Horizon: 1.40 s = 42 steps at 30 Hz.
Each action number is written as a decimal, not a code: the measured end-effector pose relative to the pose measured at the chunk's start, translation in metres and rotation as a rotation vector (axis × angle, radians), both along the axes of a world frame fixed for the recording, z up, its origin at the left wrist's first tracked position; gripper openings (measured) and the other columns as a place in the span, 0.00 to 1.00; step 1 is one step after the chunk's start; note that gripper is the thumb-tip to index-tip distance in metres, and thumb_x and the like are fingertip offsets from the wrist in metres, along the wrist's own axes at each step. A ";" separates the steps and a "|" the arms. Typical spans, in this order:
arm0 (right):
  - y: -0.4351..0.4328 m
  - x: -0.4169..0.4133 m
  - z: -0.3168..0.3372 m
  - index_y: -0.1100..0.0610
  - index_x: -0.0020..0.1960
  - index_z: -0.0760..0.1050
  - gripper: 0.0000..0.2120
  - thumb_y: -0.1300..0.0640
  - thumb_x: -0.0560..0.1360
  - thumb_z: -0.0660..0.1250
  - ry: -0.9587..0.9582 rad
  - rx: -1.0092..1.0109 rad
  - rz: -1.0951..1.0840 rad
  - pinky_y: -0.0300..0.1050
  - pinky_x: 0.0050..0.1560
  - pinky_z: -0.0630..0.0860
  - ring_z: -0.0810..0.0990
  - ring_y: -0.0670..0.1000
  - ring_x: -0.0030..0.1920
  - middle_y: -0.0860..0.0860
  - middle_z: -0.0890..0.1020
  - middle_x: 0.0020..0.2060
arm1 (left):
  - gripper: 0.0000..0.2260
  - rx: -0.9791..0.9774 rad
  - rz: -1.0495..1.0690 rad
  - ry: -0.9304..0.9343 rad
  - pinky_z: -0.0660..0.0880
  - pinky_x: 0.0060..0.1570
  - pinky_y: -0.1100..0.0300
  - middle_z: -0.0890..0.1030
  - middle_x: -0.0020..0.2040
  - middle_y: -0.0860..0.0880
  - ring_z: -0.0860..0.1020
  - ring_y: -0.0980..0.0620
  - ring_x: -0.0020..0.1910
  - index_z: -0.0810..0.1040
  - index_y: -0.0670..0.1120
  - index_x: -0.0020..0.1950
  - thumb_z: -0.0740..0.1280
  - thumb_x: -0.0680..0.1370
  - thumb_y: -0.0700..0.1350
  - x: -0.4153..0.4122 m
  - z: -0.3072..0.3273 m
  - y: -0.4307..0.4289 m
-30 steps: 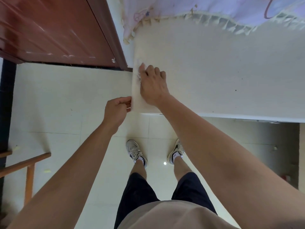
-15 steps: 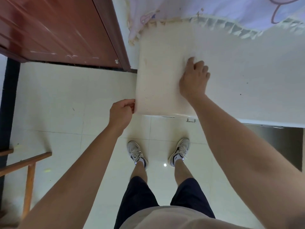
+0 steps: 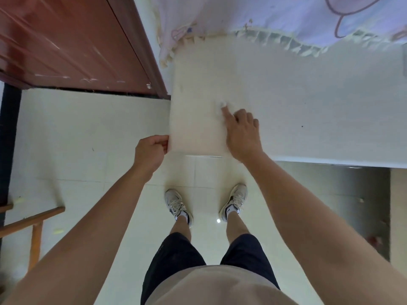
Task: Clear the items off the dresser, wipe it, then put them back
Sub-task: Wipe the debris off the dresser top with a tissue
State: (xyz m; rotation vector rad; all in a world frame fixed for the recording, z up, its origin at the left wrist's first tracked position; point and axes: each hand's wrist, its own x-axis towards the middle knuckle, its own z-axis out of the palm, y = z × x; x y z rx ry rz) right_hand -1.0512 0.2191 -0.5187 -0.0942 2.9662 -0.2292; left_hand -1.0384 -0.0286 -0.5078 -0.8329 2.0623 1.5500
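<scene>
The white dresser top point(image 3: 297, 95) fills the upper right of the head view, with nothing standing on the part I see. My right hand point(image 3: 241, 133) lies on it near the front left corner. Its index finger points forward and the other fingers are curled over a small white wipe point(image 3: 222, 105), which peeks out past the fingertip. My left hand point(image 3: 152, 150) is curled and grips the dresser's left edge close to the front corner.
A lilac frilled cloth point(image 3: 275, 20) hangs over the dresser's back edge. A reddish-brown wooden door point(image 3: 72, 45) stands at the left. A wooden chair frame point(image 3: 33, 221) is at the lower left on the pale tiled floor point(image 3: 77, 133). My feet are just in front of the dresser.
My right hand swept the wipe from the dresser's left edge out to the right, then came back left and nearer the front. My left hand stayed on the edge.
</scene>
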 end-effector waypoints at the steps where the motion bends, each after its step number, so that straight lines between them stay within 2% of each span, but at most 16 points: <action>1: 0.019 0.006 0.001 0.52 0.79 0.54 0.33 0.64 0.76 0.56 0.000 0.011 -0.069 0.53 0.53 0.65 0.70 0.60 0.52 0.59 0.72 0.56 | 0.23 -0.002 -0.012 0.003 0.78 0.49 0.64 0.83 0.48 0.46 0.82 0.55 0.45 0.81 0.42 0.56 0.53 0.73 0.26 -0.001 0.000 0.000; 4: 0.026 0.010 -0.001 0.53 0.79 0.54 0.34 0.66 0.75 0.56 -0.005 0.045 -0.237 0.52 0.49 0.64 0.70 0.60 0.50 0.59 0.71 0.55 | 0.23 0.012 -0.022 -0.024 0.78 0.44 0.67 0.83 0.45 0.49 0.82 0.58 0.42 0.81 0.42 0.55 0.53 0.72 0.26 -0.004 0.001 -0.002; 7: -0.013 0.015 -0.004 0.53 0.79 0.52 0.36 0.66 0.73 0.56 -0.013 0.030 -0.243 0.52 0.51 0.66 0.70 0.60 0.51 0.59 0.71 0.56 | 0.22 -0.045 -0.159 -0.043 0.79 0.49 0.62 0.84 0.48 0.50 0.82 0.57 0.44 0.82 0.45 0.57 0.55 0.74 0.27 -0.006 0.002 -0.011; 11: -0.087 0.032 0.001 0.51 0.79 0.54 0.35 0.62 0.73 0.56 -0.039 -0.006 0.093 0.52 0.52 0.65 0.70 0.60 0.53 0.57 0.71 0.56 | 0.22 -0.289 -0.431 0.005 0.68 0.63 0.61 0.80 0.61 0.49 0.76 0.51 0.61 0.78 0.49 0.65 0.55 0.77 0.32 -0.013 0.010 -0.030; 13: -0.114 0.042 0.008 0.48 0.77 0.61 0.33 0.62 0.73 0.55 -0.084 -0.066 0.307 0.52 0.53 0.63 0.70 0.59 0.54 0.55 0.71 0.56 | 0.26 -0.446 -0.383 -0.038 0.56 0.73 0.52 0.72 0.71 0.51 0.69 0.48 0.69 0.64 0.52 0.76 0.55 0.78 0.37 -0.014 0.013 -0.038; 15: -0.120 0.053 0.015 0.46 0.72 0.68 0.30 0.63 0.73 0.57 -0.153 -0.133 0.509 0.51 0.56 0.62 0.70 0.57 0.54 0.54 0.72 0.55 | 0.28 -0.515 -0.279 -0.140 0.45 0.74 0.48 0.65 0.75 0.52 0.65 0.47 0.73 0.49 0.52 0.79 0.54 0.80 0.43 -0.013 0.015 -0.042; 17: -0.103 0.058 0.021 0.47 0.71 0.71 0.29 0.64 0.72 0.59 -0.132 -0.225 0.524 0.51 0.55 0.63 0.71 0.57 0.52 0.55 0.73 0.52 | 0.26 -0.415 -0.171 -0.173 0.50 0.73 0.52 0.60 0.78 0.51 0.60 0.48 0.75 0.50 0.49 0.80 0.53 0.82 0.48 -0.012 0.015 -0.042; 19: -0.065 0.057 0.028 0.50 0.70 0.73 0.27 0.65 0.72 0.61 -0.040 -0.343 0.333 0.52 0.51 0.67 0.73 0.59 0.49 0.57 0.74 0.49 | 0.24 -0.293 -0.121 -0.157 0.54 0.72 0.56 0.59 0.78 0.51 0.59 0.50 0.76 0.56 0.47 0.79 0.53 0.83 0.50 -0.012 0.012 -0.035; 21: -0.012 0.051 0.032 0.54 0.69 0.74 0.24 0.67 0.75 0.62 0.076 -0.403 0.047 0.55 0.50 0.71 0.74 0.61 0.47 0.59 0.75 0.47 | 0.20 -0.165 -0.109 -0.164 0.59 0.71 0.56 0.66 0.74 0.52 0.66 0.52 0.71 0.66 0.48 0.74 0.54 0.83 0.51 -0.012 0.011 -0.020; 23: 0.049 0.040 0.031 0.56 0.71 0.72 0.22 0.66 0.78 0.59 0.175 -0.340 -0.265 0.57 0.51 0.72 0.74 0.63 0.48 0.62 0.75 0.48 | 0.11 -0.020 -0.087 -0.190 0.68 0.60 0.55 0.75 0.59 0.50 0.74 0.51 0.57 0.76 0.53 0.55 0.55 0.82 0.51 -0.012 0.007 0.000; 25: 0.110 0.029 0.023 0.56 0.75 0.65 0.23 0.63 0.80 0.56 0.180 -0.200 -0.611 0.57 0.56 0.69 0.73 0.64 0.54 0.64 0.74 0.55 | 0.11 0.085 -0.030 -0.180 0.73 0.54 0.52 0.78 0.50 0.50 0.76 0.50 0.50 0.74 0.53 0.45 0.54 0.82 0.53 -0.012 0.008 0.018; 27: 0.160 0.027 0.015 0.54 0.78 0.58 0.24 0.59 0.82 0.54 0.031 -0.087 -0.951 0.58 0.62 0.67 0.70 0.64 0.62 0.63 0.71 0.63 | 0.14 0.131 0.047 -0.161 0.75 0.54 0.52 0.79 0.48 0.52 0.77 0.51 0.50 0.75 0.53 0.49 0.53 0.82 0.56 -0.011 0.006 0.023; 29: 0.177 0.032 0.010 0.53 0.77 0.57 0.25 0.59 0.81 0.55 -0.149 0.005 -1.046 0.59 0.64 0.66 0.68 0.66 0.65 0.63 0.68 0.66 | 0.19 0.208 0.127 -0.172 0.75 0.54 0.50 0.80 0.52 0.52 0.78 0.52 0.54 0.76 0.50 0.58 0.51 0.83 0.58 -0.006 0.004 0.018; 35: 0.049 0.022 0.002 0.55 0.77 0.58 0.31 0.65 0.74 0.57 -0.045 0.026 -0.424 0.54 0.52 0.66 0.71 0.62 0.55 0.61 0.71 0.59 | 0.23 0.263 0.117 -0.181 0.76 0.54 0.49 0.77 0.64 0.52 0.75 0.55 0.61 0.71 0.47 0.70 0.50 0.83 0.59 0.008 0.003 0.014; 39: -0.057 0.017 0.011 0.53 0.78 0.56 0.33 0.62 0.74 0.59 -0.136 -0.072 0.075 0.54 0.57 0.65 0.70 0.60 0.57 0.57 0.72 0.61 | 0.26 0.267 0.100 -0.193 0.76 0.54 0.49 0.77 0.65 0.51 0.74 0.54 0.64 0.70 0.46 0.71 0.49 0.83 0.60 0.010 0.006 0.012; 42: -0.057 0.012 0.011 0.49 0.77 0.59 0.31 0.62 0.75 0.58 -0.124 -0.125 0.141 0.53 0.57 0.65 0.71 0.60 0.58 0.57 0.72 0.60 | 0.26 0.247 0.091 -0.199 0.75 0.58 0.47 0.78 0.63 0.48 0.75 0.52 0.63 0.71 0.45 0.70 0.49 0.83 0.60 0.012 0.008 0.006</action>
